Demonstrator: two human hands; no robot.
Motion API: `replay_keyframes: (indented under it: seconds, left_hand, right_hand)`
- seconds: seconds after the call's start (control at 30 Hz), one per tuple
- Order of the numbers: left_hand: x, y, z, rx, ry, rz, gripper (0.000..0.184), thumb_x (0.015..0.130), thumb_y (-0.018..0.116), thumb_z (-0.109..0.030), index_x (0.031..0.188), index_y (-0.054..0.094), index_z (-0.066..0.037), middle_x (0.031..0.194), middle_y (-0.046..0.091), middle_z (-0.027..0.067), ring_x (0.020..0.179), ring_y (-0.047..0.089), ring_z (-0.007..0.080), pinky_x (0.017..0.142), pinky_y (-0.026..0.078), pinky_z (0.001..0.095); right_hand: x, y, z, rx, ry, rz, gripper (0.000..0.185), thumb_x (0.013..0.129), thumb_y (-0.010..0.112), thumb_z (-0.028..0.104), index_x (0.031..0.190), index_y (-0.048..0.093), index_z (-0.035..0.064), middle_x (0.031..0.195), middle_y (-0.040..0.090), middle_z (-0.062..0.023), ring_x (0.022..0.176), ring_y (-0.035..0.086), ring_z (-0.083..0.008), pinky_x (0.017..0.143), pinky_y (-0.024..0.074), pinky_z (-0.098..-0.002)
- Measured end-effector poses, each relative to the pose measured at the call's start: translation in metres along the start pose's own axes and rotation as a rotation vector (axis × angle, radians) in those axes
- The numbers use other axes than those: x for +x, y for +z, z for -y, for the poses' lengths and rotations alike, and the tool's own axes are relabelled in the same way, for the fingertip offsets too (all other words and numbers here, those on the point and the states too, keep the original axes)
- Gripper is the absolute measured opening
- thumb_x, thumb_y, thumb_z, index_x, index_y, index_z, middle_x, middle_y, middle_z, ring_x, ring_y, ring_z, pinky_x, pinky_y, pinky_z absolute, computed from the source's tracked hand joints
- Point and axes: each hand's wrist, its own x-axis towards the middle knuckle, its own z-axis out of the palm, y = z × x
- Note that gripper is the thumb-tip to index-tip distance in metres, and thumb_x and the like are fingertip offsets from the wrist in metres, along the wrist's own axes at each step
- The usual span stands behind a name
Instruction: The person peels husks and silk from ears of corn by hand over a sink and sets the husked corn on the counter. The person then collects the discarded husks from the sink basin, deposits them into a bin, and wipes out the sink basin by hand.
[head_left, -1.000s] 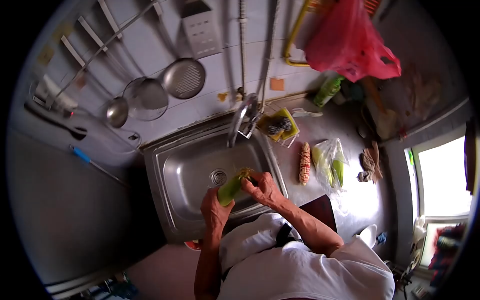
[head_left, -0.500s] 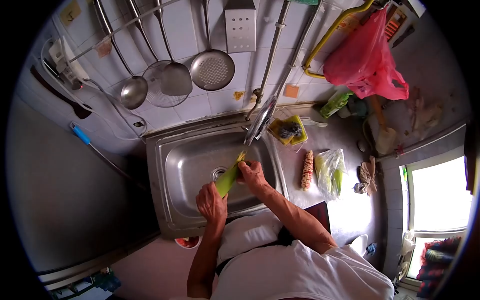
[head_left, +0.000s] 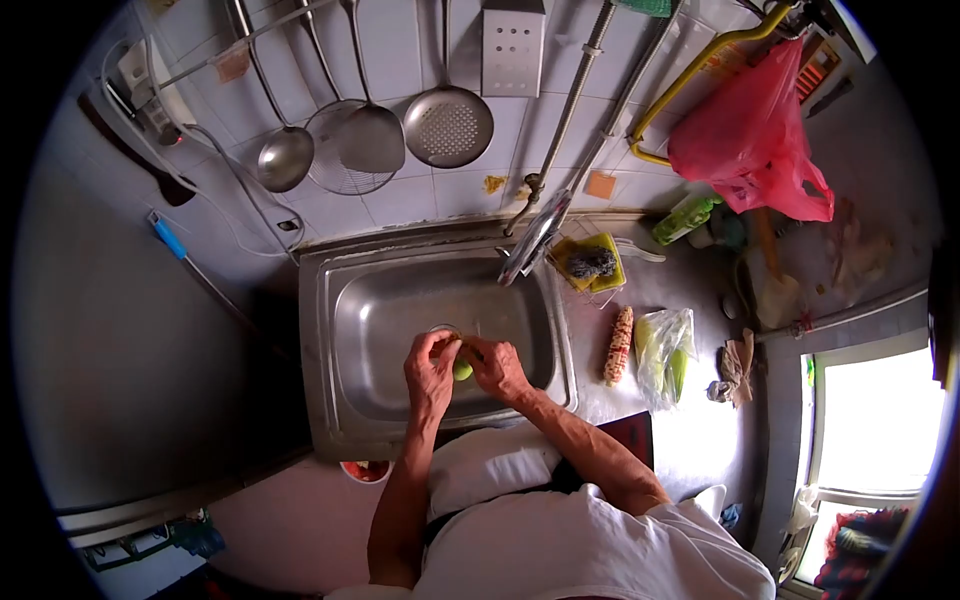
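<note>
Above the sink (head_left: 325,372) my two hands meet at the top of a green-husked ear of corn (head_left: 462,370). My left hand (head_left: 430,378) pinches at its tip from the left. Close beside it, my right hand (head_left: 499,372) has its fingers closed on the same tip. Most of the ear is hidden under the hands; only a rounded green part shows between them. On the counter to the right lies a husked, speckled corn cob (head_left: 618,347). Next to that cob is a clear plastic bag (head_left: 662,345) with something green in it.
The faucet (head_left: 535,240) reaches over the sink's back right corner. Sponges and a scrubber (head_left: 590,262) sit behind the cob. Ladles and a skimmer (head_left: 449,127) hang on the tiled wall, and a pink bag (head_left: 745,135) hangs at right. A bowl (head_left: 366,470) is below the sink's front edge.
The corn has turned from lying slantwise to pointing its tip toward me. My left hand has moved up from the lower end to the tip, beside my right hand. The view has shifted slightly.
</note>
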Motion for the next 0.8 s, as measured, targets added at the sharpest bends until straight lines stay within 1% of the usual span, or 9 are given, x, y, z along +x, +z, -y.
replay_keyframes:
  seconds: [0.1,0.23,0.47,0.53,0.6,0.63,0.7,0.77,0.8]
  left_hand:
    - [0.002,0.006,0.006,-0.183,-0.145,0.057,0.022,0.089,0.078,-0.011,0.102,0.065,0.001,0.091,0.07,0.006,0.081,0.065,0.0123,0.075,0.053,0.0286]
    - [-0.001,0.014,0.014,-0.165,-0.148,0.073,0.024,0.085,0.082,-0.009,0.099,0.066,0.002,0.084,0.069,0.0026,0.075,0.061,0.0088,0.071,0.051,0.0262]
    - [0.004,0.004,0.011,-0.19,-0.244,0.146,0.018,0.09,0.076,-0.014,0.094,0.067,0.0,0.082,0.07,0.0075,0.072,0.062,0.0141,0.068,0.051,0.0308]
    - [0.005,0.001,0.002,-0.053,0.003,0.188,0.016,0.094,0.07,-0.015,0.096,0.065,0.0,0.081,0.069,0.0111,0.073,0.065,0.0193,0.069,0.051,0.0331]
    - [0.0,0.004,0.003,-0.016,0.02,0.231,0.016,0.094,0.069,-0.015,0.098,0.065,0.0,0.082,0.069,0.0129,0.074,0.065,0.0218,0.07,0.051,0.034]
    - [-0.002,0.007,0.005,0.021,0.04,0.272,0.015,0.095,0.067,-0.014,0.099,0.064,0.0,0.083,0.068,0.0148,0.075,0.066,0.0244,0.071,0.051,0.0349]
    - [-0.008,0.012,0.014,-0.021,-0.001,0.276,0.016,0.095,0.068,-0.015,0.098,0.064,0.0,0.084,0.069,0.0101,0.076,0.064,0.0182,0.072,0.051,0.032]
    - [-0.01,0.016,0.024,-0.5,-0.184,0.144,0.015,0.097,0.066,-0.016,0.098,0.065,-0.001,0.086,0.068,0.0035,0.079,0.062,0.0115,0.073,0.051,0.0287]
    - [-0.006,0.01,0.015,-0.424,-0.166,0.091,0.015,0.1,0.063,-0.017,0.097,0.066,-0.002,0.087,0.066,-0.0009,0.082,0.06,0.0073,0.074,0.05,0.0261]
  right_hand:
    - [-0.005,-0.003,-0.004,-0.052,0.008,-0.028,0.021,0.092,0.065,0.016,0.108,0.069,0.0023,0.086,0.07,-0.0239,0.081,0.068,-0.0436,0.07,0.0534,-0.0482]
    - [-0.01,0.004,-0.022,-0.067,0.025,-0.091,0.023,0.092,0.065,0.015,0.111,0.068,0.0024,0.085,0.069,-0.0242,0.082,0.068,-0.0437,0.071,0.0535,-0.0483]
    - [-0.01,-0.007,0.001,-0.065,0.046,-0.066,0.026,0.091,0.065,0.018,0.112,0.069,0.0019,0.079,0.068,-0.0255,0.076,0.068,-0.0427,0.067,0.0536,-0.0469]
    - [-0.005,-0.01,0.005,-0.057,0.064,-0.05,0.027,0.091,0.064,0.019,0.11,0.07,0.0015,0.078,0.067,-0.0255,0.073,0.069,-0.0413,0.066,0.0537,-0.0455]
    - [0.004,-0.013,0.001,0.072,0.152,-0.162,0.027,0.092,0.062,0.021,0.106,0.073,0.0009,0.074,0.066,-0.0251,0.067,0.071,-0.0335,0.064,0.0536,-0.0416]
    - [0.011,-0.022,0.012,0.129,0.277,-0.13,0.027,0.092,0.06,0.019,0.102,0.074,-0.0011,0.075,0.069,-0.021,0.064,0.068,-0.0222,0.063,0.0525,-0.0374]
    - [0.015,-0.007,-0.027,0.436,0.313,-0.172,0.027,0.097,0.06,0.021,0.106,0.074,-0.0009,0.085,0.076,-0.0133,0.072,0.066,-0.0127,0.067,0.0509,-0.0327]
    - [0.01,0.003,-0.041,0.507,0.312,-0.125,0.028,0.1,0.059,0.023,0.107,0.073,-0.0002,0.089,0.075,-0.0078,0.077,0.063,-0.0102,0.07,0.0499,-0.0302]
    - [0.008,0.007,-0.044,0.577,0.313,-0.079,0.029,0.103,0.058,0.025,0.109,0.072,0.0006,0.092,0.074,-0.0022,0.082,0.06,-0.0078,0.074,0.0489,-0.0276]
